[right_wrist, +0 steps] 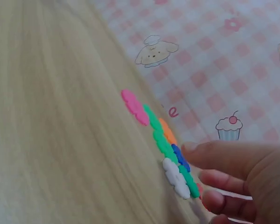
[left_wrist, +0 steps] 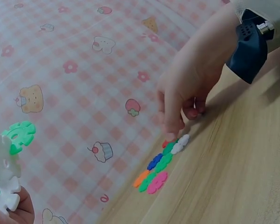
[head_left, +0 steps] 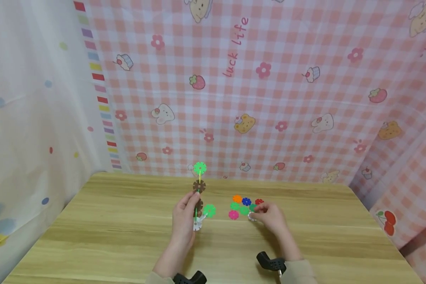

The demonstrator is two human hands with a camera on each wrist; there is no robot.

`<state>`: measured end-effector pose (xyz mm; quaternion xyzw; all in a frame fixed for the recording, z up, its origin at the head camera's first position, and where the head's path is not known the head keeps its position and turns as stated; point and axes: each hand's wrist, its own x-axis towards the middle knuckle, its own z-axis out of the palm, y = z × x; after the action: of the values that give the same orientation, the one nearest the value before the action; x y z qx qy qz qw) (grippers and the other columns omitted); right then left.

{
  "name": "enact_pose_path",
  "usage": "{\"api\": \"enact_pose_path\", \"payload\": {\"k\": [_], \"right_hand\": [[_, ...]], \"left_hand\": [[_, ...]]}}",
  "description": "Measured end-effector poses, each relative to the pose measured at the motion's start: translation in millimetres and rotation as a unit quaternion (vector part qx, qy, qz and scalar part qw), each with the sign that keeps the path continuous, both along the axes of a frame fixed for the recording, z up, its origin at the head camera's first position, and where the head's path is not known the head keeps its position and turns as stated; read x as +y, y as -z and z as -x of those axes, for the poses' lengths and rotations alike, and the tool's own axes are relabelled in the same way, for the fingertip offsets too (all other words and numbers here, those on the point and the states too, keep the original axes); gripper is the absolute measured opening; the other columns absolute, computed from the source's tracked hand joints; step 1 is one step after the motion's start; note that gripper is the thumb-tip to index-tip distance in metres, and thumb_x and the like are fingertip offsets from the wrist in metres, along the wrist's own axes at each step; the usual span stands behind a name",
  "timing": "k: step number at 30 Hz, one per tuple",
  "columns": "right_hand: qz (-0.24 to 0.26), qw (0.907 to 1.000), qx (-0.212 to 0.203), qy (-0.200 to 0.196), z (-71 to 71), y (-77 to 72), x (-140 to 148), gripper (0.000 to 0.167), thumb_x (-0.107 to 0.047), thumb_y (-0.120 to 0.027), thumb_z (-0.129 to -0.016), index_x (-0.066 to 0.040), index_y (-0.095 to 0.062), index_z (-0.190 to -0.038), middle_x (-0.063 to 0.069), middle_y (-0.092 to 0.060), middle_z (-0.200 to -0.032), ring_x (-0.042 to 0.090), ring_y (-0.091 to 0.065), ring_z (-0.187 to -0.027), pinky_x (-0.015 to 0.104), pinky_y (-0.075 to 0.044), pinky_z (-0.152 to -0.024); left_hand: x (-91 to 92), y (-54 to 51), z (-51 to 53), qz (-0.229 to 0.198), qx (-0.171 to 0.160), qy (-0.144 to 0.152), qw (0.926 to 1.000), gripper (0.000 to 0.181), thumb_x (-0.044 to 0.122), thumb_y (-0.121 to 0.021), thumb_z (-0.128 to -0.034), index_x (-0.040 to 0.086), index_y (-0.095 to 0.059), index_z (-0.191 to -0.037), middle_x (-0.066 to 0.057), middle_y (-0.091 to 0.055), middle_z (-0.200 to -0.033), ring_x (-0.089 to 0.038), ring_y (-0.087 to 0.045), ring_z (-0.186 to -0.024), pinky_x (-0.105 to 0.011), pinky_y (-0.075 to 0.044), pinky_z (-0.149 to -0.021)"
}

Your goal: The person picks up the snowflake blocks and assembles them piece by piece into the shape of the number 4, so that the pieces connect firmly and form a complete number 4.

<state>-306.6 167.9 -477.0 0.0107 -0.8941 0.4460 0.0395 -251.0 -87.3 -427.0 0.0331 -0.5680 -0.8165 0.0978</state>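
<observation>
My left hand holds an upright chain of interlocking plastic snowflake discs. A bright green disc tops it, a brown disc sits lower, and white discs are at the bottom, with another green disc sticking out sideways. Fingers hide part of the chain. Over the loose discs on the table hovers my right hand, its thumb and fingers bent and apart, nothing visible between them. Nearest to it are a white disc, a green disc and a blue disc.
Farther left in that loose group lie a pink disc, an orange disc and more green ones. They rest on a wood-grain table. A pink checked cloth hangs behind the table's far edge.
</observation>
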Motion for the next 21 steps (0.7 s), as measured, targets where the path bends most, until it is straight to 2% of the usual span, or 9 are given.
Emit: {"api": "enact_pose_path", "payload": {"k": [4, 10, 14, 21], "right_hand": [[-0.043, 0.9989, -0.008, 0.015, -0.3, 0.9, -1.3, 0.035, -0.020, -0.086, -0.069, -0.001, -0.064, -0.088, 0.005, -0.055, -0.074, 0.020, -0.048, -0.068, 0.031, -0.040, -0.061], [-0.081, 0.9966, -0.010, 0.013, -0.9, 1.2, -2.4, 0.036, -0.023, -0.086, -0.070, -0.002, -0.063, -0.087, 0.004, -0.053, -0.072, 0.020, -0.047, -0.067, 0.031, -0.038, -0.059], [-0.091, 0.9958, -0.006, 0.014, -0.4, 2.9, -2.5, 0.035, -0.023, -0.086, -0.070, -0.003, -0.064, -0.088, 0.004, -0.052, -0.071, 0.019, -0.047, -0.066, 0.031, -0.038, -0.059], [-0.090, 0.9958, -0.009, 0.010, -0.3, 5.1, -3.0, 0.033, -0.022, -0.085, -0.071, -0.003, -0.065, -0.088, 0.004, -0.053, -0.072, 0.019, -0.047, -0.066, 0.031, -0.038, -0.060]], "left_hand": [[-0.6, 0.5, 0.7, 0.006, -0.003, -0.002, 1.0000, 0.031, 0.024, -0.058, -0.0976, -0.003, -0.064, -0.112, -0.001, -0.056, -0.083, -0.008, -0.048, -0.066, -0.018, -0.043, -0.057], [-0.7, -0.4, 1.0, 0.012, -0.009, -0.004, 0.9999, 0.033, 0.025, -0.058, -0.0977, -0.002, -0.063, -0.116, -0.002, -0.057, -0.089, -0.008, -0.049, -0.070, -0.018, -0.044, -0.059], [-0.6, -1.4, 0.4, 0.010, -0.010, -0.004, 0.9999, 0.034, 0.024, -0.057, -0.0979, -0.003, -0.062, -0.118, -0.003, -0.058, -0.092, -0.008, -0.050, -0.072, -0.018, -0.044, -0.060], [-0.3, -1.0, -0.6, 0.005, -0.008, -0.002, 1.0000, 0.033, 0.023, -0.057, -0.0981, -0.004, -0.062, -0.117, -0.001, -0.056, -0.087, -0.007, -0.049, -0.067, -0.017, -0.044, -0.057]]}}
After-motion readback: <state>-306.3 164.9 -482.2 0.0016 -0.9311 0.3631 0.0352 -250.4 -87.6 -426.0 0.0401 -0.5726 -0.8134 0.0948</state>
